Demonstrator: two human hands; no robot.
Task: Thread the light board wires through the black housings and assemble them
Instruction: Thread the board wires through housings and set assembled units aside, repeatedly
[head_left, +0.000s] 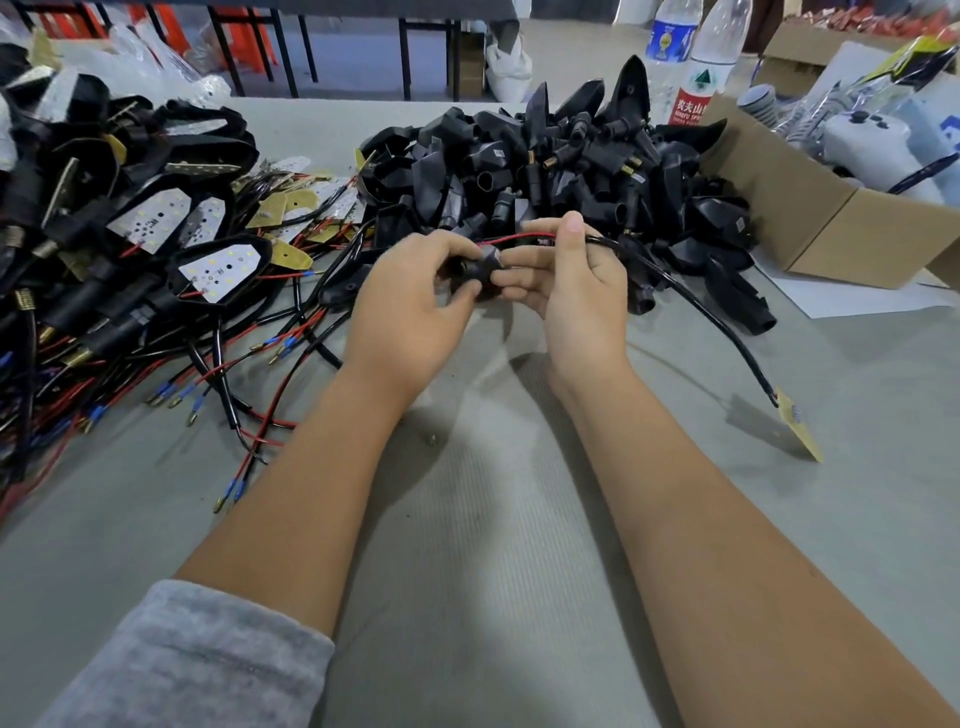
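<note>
My left hand (410, 306) grips a black housing (480, 270) above the middle of the table. My right hand (576, 280) pinches the red and black wires (514, 239) right at the housing's opening. From that hand a black sleeved cable (696, 301) runs right and down to a small yellow light board (800, 423), which hangs just above the table. Most of the housing is hidden by my fingers.
A heap of loose black housings (561, 161) lies behind my hands. Finished units and loose boards with wires (156, 249) pile up at the left. An open cardboard box (810, 208) stands at the right, water bottles (701, 67) behind it. Grey table mat (493, 519) lies in front.
</note>
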